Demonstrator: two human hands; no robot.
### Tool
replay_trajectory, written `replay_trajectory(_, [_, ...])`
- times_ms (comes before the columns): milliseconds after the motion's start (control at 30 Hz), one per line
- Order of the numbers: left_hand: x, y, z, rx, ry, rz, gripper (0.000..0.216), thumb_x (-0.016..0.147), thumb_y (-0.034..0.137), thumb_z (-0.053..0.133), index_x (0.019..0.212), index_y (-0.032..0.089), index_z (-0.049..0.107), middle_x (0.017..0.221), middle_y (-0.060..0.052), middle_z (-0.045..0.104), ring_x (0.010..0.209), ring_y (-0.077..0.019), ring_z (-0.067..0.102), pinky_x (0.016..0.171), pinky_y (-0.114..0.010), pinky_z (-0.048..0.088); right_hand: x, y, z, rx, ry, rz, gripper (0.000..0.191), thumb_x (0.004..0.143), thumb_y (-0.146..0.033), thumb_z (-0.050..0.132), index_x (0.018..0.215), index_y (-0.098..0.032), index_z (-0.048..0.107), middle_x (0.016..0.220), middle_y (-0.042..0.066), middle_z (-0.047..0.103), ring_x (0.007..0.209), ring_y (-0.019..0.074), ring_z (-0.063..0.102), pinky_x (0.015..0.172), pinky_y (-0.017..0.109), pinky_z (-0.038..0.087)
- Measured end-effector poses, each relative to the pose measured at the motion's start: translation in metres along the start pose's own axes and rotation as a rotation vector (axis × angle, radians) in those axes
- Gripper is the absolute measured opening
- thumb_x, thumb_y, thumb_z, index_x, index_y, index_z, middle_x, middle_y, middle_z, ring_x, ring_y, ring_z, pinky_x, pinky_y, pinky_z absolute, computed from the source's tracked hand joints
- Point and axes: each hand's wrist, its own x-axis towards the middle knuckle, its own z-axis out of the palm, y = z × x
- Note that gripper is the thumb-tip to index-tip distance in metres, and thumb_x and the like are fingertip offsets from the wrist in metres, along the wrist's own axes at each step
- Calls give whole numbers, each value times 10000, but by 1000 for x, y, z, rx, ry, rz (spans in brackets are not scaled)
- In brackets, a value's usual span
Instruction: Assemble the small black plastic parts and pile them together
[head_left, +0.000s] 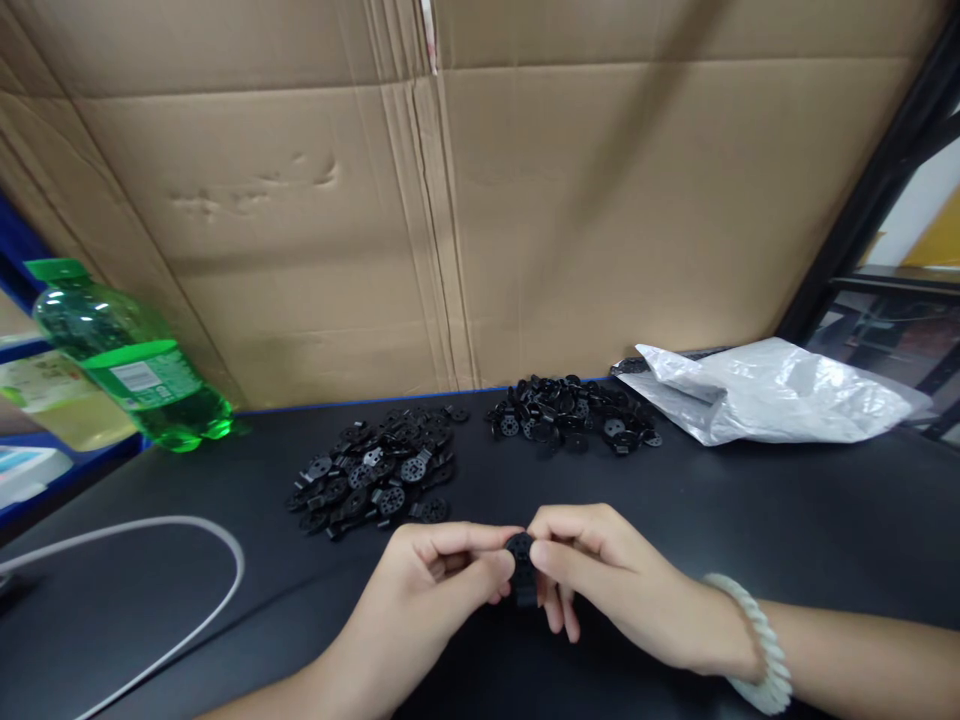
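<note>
The fingers of the left hand (pixel 416 592) and right hand (pixel 630 595) pinch a perforated black disc (pixel 520 548) between them, thumb and index finger at either edge. With only the fingertips gripping so small a part, uneven pressure from one side could twist it or make it spring loose. If it drops, it would probably land on the black desk (pixel 720 530), where its matching colour could make it hard to spot.

The disc sits upright between the two thumb tips, its holed face toward the camera. A darker section extends below it, in the gap between the hands; the shade there hides whether this is one piece with the disc. The right hand's lower fingers hang beside that section, and what they touch is unclear.

Just beyond the left hand lies a loose heap of similar black discs (pixel 375 475); a part flicked that way could get lost among them. Farther back is a second heap of black parts (pixel 566 410), near a crumpled silvery plastic bag (pixel 795 395).
</note>
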Motion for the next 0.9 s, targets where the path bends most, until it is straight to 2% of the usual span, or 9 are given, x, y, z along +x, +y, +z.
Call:
replay_trajectory(233, [-2, 2, 1, -30, -3, -35, 158, 694, 255, 721, 813, 185, 798, 575, -9, 665, 587, -135, 529, 612, -243, 453, -2, -3, 2, -77, 16, -26, 339, 908, -410, 503, 732, -126, 558, 597, -18, 528, 483, 62, 475, 461, 172, 390])
replay_trajectory(367, [-2, -2, 1, -46, -18, -43, 193, 678, 260, 738, 833, 152, 783, 635, -32, 698, 625, -155, 579, 642, -264, 483, -2, -2, 2, -101, 32, -62, 327, 919, -393, 497, 756, -122, 578, 602, -21, 526, 492, 55, 459, 476, 170, 375])
replay_trajectory(433, [-2, -1, 0, -16, -13, -15, 218, 685, 259, 721, 863, 140, 766, 660, -39, 705, 652, -171, 614, 659, -275, 502, -2, 0, 1, -86, 18, -49, 322, 919, -406, 498, 783, -125, 574, 619, -19, 531, 499, 56, 462, 478, 169, 381])
replay_trajectory(500, [0, 4, -5, 88, 24, 78, 210, 695, 244, 691, 868, 141, 748, 674, -36, 705, 662, -180, 640, 662, -278, 517, -2, 3, 0, -66, -2, -23, 316, 917, -420, 499, 820, -127, 570, 666, -8, 545, 521, 61, 474, 483, 172, 392])
replay_trajectory(567, [3, 15, -17, 292, 99, 239, 175, 712, 229, 657, 853, 158, 733, 716, -36, 717, 679, -185, 658, 668, -272, 522, -2, 4, -2, -58, -2, -3, 308, 918, -421, 494, 873, -128, 579, 721, 9, 557, 565, 75, 493, 490, 177, 402])
replay_trajectory(667, [14, 37, -47, 681, 241, 438, 150, 752, 227, 610, 840, 187, 724, 801, -37, 737, 728, -193, 666, 699, -269, 509, -1, 4, -4, -80, 32, 10, 301, 925, -403, 478, 906, -128, 600, 737, 23, 562, 604, 93, 503, 485, 180, 391])
replay_trajectory(733, [24, 49, -71, 873, 313, 422, 154, 751, 242, 593, 818, 192, 723, 795, -33, 742, 733, -200, 668, 706, -275, 505, 1, 4, -5, -86, 35, 18, 301, 928, -392, 472, 884, -126, 607, 716, 23, 563, 593, 94, 496, 477, 180, 380])
replay_trajectory(833, [39, 55, -101, 958, 318, 361, 146, 713, 244, 609, 750, 194, 741, 662, -23, 728, 612, -196, 650, 584, -256, 484, 2, 4, -5, -83, 24, 34, 301, 928, -382, 470, 861, -125, 612, 708, 24, 568, 591, 93, 494, 480, 181, 372])
replay_trajectory(900, [47, 52, -112, 992, 310, 353, 140, 688, 225, 619, 716, 205, 755, 582, -11, 701, 534, -181, 617, 518, -239, 448, 2, 4, -4, -86, 19, 45, 303, 926, -378, 469, 847, -124, 613, 701, 23, 569, 591, 93, 494, 482, 182, 369])
